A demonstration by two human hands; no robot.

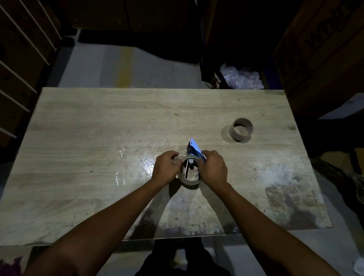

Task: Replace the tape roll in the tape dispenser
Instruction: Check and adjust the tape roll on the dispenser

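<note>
A brown tape roll (188, 183) sits on the blue tape dispenser (194, 148) near the middle of the wooden table (92, 133). My left hand (165, 168) curls round the roll's left side. My right hand (213, 168) grips the roll's right side and the dispenser body, covering most of the dispenser. Only the dispenser's blue far end and some white and dark parts inside the roll's hole show. An empty cardboard tape core (241, 130) stands upright on the table at the back right, well apart from both hands.
Shiny tape scraps (120, 166) stick to the table left of my hands. Cardboard boxes (329, 50) stand at the right, shelving (16, 66) at the left, and a bin with clear plastic wrap (241, 76) lies beyond the far edge.
</note>
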